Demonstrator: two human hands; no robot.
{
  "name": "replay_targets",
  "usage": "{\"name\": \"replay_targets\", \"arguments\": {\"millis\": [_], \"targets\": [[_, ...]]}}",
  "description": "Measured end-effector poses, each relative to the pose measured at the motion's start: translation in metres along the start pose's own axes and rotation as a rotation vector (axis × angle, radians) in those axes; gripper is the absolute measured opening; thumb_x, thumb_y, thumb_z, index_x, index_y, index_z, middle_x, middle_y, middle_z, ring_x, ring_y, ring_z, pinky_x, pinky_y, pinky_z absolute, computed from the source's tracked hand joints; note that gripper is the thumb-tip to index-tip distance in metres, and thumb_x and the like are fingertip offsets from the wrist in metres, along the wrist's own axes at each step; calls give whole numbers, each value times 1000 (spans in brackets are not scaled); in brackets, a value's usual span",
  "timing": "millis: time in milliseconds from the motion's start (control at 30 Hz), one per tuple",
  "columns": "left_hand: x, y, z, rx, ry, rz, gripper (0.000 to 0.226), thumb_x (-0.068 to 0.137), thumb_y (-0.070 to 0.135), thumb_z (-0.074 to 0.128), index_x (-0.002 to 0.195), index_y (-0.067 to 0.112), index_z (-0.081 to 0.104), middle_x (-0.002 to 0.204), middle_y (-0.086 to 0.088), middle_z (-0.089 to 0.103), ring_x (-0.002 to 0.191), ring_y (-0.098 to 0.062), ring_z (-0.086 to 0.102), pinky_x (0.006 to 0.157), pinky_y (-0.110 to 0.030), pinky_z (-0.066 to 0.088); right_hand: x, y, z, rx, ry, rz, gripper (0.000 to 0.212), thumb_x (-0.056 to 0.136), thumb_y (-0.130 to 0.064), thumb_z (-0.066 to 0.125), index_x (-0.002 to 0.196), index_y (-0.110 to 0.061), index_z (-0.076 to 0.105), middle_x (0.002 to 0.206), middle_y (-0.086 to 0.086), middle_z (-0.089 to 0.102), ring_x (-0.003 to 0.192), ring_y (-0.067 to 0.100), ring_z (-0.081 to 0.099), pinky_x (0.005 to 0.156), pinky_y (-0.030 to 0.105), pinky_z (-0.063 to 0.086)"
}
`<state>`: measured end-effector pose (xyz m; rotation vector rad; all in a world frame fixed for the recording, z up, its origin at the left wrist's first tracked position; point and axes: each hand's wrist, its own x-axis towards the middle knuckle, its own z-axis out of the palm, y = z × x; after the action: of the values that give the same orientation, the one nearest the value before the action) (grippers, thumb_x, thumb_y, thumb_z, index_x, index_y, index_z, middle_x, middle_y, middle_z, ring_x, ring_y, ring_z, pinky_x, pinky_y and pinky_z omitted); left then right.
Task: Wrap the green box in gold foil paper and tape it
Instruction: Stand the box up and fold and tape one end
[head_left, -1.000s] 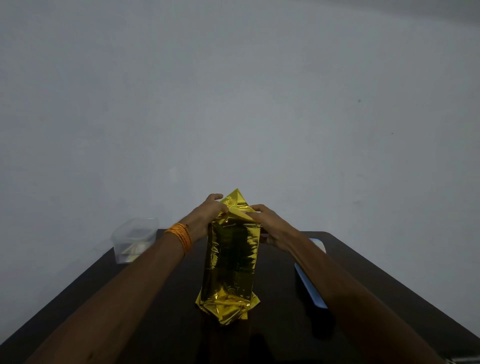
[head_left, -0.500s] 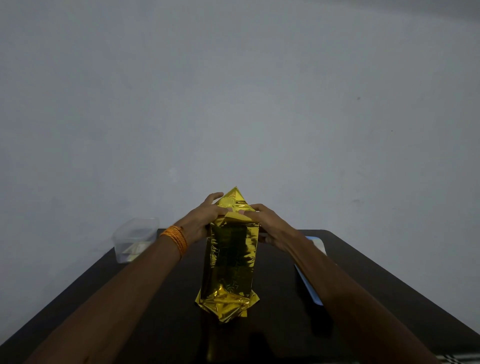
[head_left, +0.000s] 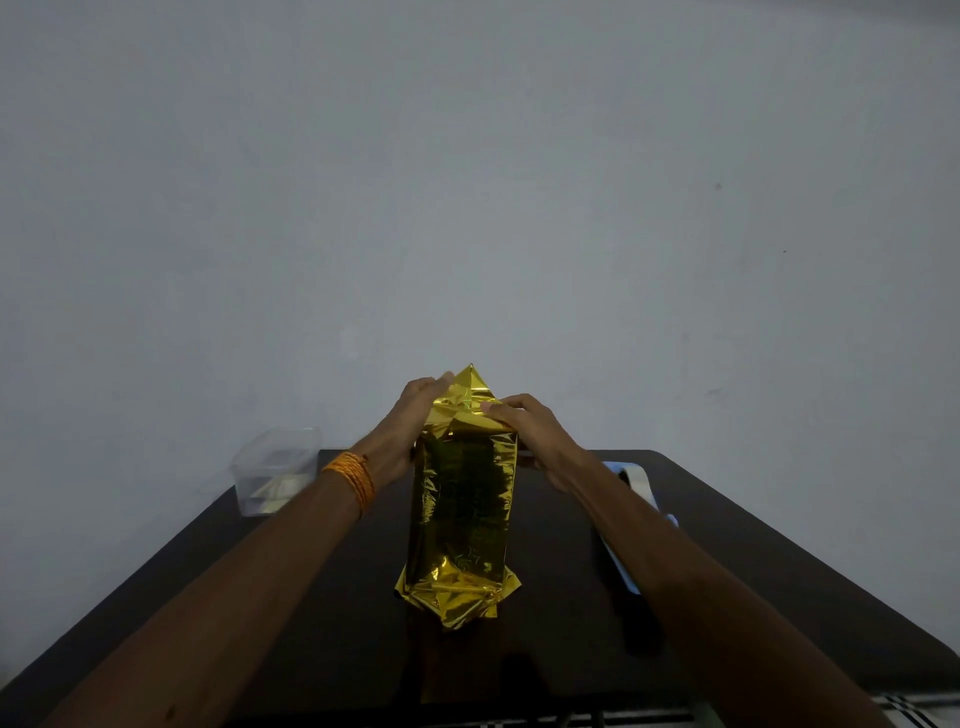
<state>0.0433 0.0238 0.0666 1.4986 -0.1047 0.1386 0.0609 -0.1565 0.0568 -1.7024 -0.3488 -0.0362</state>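
On a dark, glossy table (head_left: 753, 545) pushed up against a plain grey-white wall (head_left: 467, 182), that's where I'm at. Light is pretty dim, and the wall fills most of the view with just a couple of tiny marks on it.

Quick count of what's out:
- one box, standing on end mid-table, fully covered by the gold foil (head_left: 462, 499), so no green shows. The foil flares into crumpled flaps at the bottom, and a pointed flap sticks up at the top.
- one clear tub (head_left: 275, 467) at the far left corner, well apart from the box, with something pale inside that I can't make out
- one flat blue-and-white thing (head_left: 636, 483) on the right, partly behind my right forearm. No idea what it is from here.
- one orange thread band (head_left: 350, 480) on my left wrist
- a bit of checked cloth (head_left: 904, 709) peeking in at the bottom right, below the table edge

Hands, two of them, both up at the top of the box, one on each side. My left hand (head_left: 410, 421) lies against the left side, fingers fairly straight and pressing on the pointed flap. My right hand (head_left: 530, 426) curls over the right top corner, thumb pinning the fold down.
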Motion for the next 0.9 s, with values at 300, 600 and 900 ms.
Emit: {"name": "replay_targets", "arguments": {"millis": [300,600,900], "targets": [[-17,51,-2,175,262,397,19,97,35,54,108,21,61,118,-2,64,114,-19,58,97,-36,46,-9,-5,-31,-83,273,-144,32,95,-41,61,110,-13,60,95,5,64,75,15,56,65,30,47],[-26,67,105,542,116,707,13,86,14,66,97,15,73,96,3,72,91,-9,65,82,-21,50,-44,20,-112,-220,448,-54,15,90,-23,65,97,-11,70,94,6,71,86,19,65,81,36,54],[-14,-36,164,725,-197,329,20,80,9,67,99,12,73,89,-4,69,91,-24,68,83,-42,58,-79,73,-159,-425,455,194,20,91,-21,64,77,-7,62,76,12,55,65,18,46,59,28,38]]}}
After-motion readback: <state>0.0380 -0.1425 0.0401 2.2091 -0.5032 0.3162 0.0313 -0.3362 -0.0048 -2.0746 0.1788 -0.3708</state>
